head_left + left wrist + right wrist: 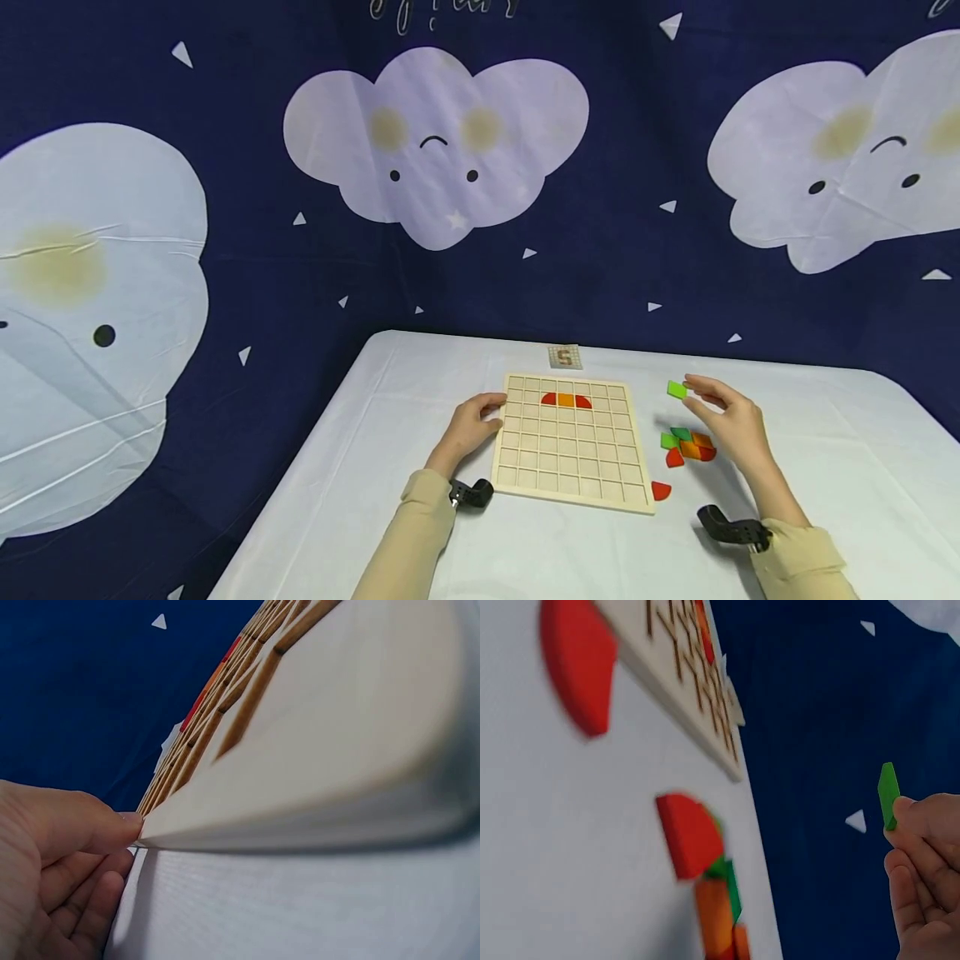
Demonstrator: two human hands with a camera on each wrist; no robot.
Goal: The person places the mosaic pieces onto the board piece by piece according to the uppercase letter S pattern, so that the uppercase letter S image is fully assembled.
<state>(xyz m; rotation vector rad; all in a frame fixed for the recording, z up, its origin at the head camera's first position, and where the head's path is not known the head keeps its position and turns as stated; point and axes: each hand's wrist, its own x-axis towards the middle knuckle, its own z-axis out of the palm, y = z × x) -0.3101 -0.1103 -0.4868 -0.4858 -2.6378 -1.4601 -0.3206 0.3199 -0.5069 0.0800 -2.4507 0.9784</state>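
Observation:
My right hand (737, 427) pinches a light green square tile (677, 390) between thumb and fingertips, raised above the table. In the right wrist view the green tile (888, 796) appears edge-on at the fingertips. My left hand (468, 433) holds the left edge of a pale wooden grid board (573, 503), with the thumb against its rim in the left wrist view. Near the board's far edge, an orange square (566, 400) sits in the grid between a red rounded piece (550, 399) and another red rounded piece (582, 402).
Right of the board lies a group of loose pieces: a green square (669, 441), a dark green piece (681, 433), orange pieces (690, 450) and red ones (675, 458). One red piece (661, 491) lies by the board's near right corner. A small patterned card (565, 357) lies behind the board.

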